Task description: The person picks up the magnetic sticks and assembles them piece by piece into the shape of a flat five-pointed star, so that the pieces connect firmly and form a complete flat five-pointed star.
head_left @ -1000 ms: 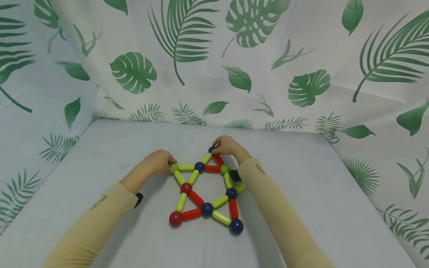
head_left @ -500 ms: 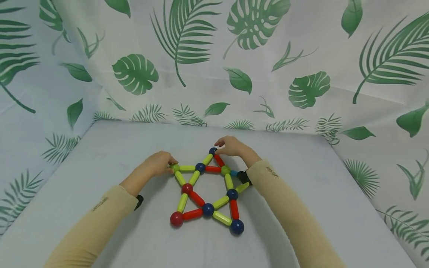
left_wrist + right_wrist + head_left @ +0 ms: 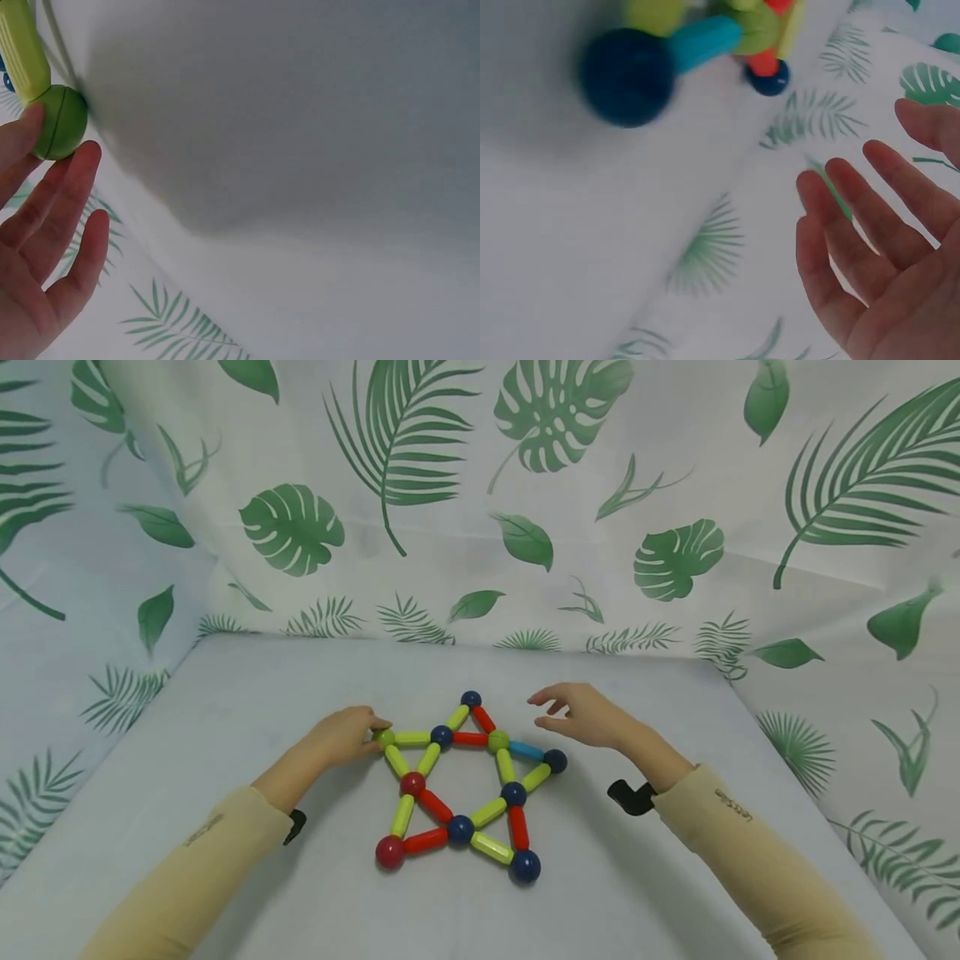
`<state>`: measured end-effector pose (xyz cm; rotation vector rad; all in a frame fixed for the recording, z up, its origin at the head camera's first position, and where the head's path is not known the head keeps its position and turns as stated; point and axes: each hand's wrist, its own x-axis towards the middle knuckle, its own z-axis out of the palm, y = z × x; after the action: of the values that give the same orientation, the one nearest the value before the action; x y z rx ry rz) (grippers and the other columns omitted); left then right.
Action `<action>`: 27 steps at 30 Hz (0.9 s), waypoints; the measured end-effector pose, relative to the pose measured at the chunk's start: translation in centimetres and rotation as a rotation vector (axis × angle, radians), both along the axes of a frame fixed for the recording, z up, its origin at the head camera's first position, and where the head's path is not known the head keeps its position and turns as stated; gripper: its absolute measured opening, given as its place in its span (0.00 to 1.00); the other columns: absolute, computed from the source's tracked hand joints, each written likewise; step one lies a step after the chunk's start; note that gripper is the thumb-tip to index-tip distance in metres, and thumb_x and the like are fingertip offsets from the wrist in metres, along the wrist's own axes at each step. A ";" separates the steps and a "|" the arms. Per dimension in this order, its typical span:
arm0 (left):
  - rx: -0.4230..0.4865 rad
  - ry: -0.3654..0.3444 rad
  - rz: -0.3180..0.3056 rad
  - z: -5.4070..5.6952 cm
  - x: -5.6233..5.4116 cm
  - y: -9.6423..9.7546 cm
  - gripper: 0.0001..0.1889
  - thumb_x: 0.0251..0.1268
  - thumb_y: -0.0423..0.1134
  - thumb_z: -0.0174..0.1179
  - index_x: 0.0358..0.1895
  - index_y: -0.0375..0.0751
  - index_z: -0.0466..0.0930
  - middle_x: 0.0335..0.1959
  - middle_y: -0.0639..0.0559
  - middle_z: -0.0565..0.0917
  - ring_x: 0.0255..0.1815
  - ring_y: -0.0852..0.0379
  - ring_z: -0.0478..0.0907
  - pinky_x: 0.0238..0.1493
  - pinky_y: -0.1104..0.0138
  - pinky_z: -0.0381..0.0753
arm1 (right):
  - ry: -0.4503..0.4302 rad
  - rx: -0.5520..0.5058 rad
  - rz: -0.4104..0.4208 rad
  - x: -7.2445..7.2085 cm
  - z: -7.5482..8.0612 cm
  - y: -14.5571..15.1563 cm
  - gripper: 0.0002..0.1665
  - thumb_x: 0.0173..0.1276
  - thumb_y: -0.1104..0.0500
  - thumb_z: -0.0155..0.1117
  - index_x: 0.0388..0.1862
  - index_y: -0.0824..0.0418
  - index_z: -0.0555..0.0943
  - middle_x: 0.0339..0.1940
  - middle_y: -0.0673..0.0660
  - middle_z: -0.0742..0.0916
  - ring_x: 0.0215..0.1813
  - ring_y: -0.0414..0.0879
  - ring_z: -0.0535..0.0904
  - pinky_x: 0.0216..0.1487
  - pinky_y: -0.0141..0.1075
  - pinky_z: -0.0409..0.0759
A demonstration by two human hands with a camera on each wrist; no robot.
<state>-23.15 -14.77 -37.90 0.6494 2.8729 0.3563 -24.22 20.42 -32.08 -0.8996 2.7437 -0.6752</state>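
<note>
A star-shaped frame of coloured toy rods and balls lies on the white table, seen whole in the head view. My left hand [image 3: 337, 739] pinches the green ball [image 3: 66, 124] at its left tip, thumb on one side and fingertips on the other; a yellow-green rod [image 3: 22, 52] joins that ball. My right hand [image 3: 588, 714] is held above the table to the right of the star, fingers relaxed and touching nothing. Nearest to it are the dark blue ball [image 3: 555, 761] at the right tip, joined by a blue rod [image 3: 527, 750], and the top blue ball [image 3: 471, 699].
Red balls [image 3: 390, 852] and another dark blue ball [image 3: 525, 867] form the star's near side. A white cloth [image 3: 457, 539] with green leaf prints hangs behind and beside the table [image 3: 300, 893]. Dark straps [image 3: 632, 797] show at the wrists.
My right hand has let go of the top blue ball and moved right, away from the star, uncovering the blue rod and right-tip ball. The left hand keeps its hold on the green ball.
</note>
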 end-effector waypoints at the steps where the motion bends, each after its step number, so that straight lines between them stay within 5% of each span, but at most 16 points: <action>1: 0.013 0.003 -0.001 -0.2 0.0 -0.1 0.21 0.57 0.39 0.63 0.53 0.36 0.77 0.36 0.48 0.77 0.32 0.57 0.72 0.38 0.63 0.75 | 0.002 0.010 0.000 0.3 -0.5 0.6 0.20 0.63 0.59 0.61 0.53 0.65 0.76 0.51 0.60 0.80 0.48 0.54 0.77 0.47 0.47 0.76; 10: 0.125 -0.008 -0.008 -0.8 -0.3 -0.5 0.20 0.55 0.35 0.63 0.52 0.31 0.76 0.40 0.45 0.79 0.34 0.56 0.76 0.38 0.65 0.77 | -0.102 0.010 0.014 0.9 -5.3 3.5 0.20 0.59 0.63 0.64 0.50 0.67 0.78 0.46 0.60 0.83 0.42 0.50 0.79 0.41 0.39 0.79; 17: 0.167 -0.051 0.006 -0.5 -0.8 -0.3 0.20 0.54 0.33 0.64 0.51 0.30 0.76 0.41 0.42 0.79 0.37 0.53 0.77 0.40 0.63 0.77 | -0.115 -0.040 -0.022 0.5 -5.7 4.0 0.17 0.58 0.65 0.64 0.47 0.67 0.79 0.41 0.59 0.83 0.37 0.47 0.80 0.39 0.36 0.79; 27: 0.109 -0.018 0.016 -0.7 -1.6 0.2 0.20 0.54 0.33 0.64 0.51 0.31 0.76 0.42 0.42 0.79 0.41 0.50 0.76 0.45 0.60 0.76 | -0.117 -0.037 -0.059 -0.4 -5.9 4.0 0.18 0.59 0.64 0.64 0.49 0.67 0.78 0.43 0.61 0.83 0.37 0.46 0.80 0.37 0.36 0.79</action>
<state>-24.76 -14.55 -38.62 0.6383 2.8595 0.5216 -24.58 24.45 -37.98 -0.7640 2.6715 -0.7666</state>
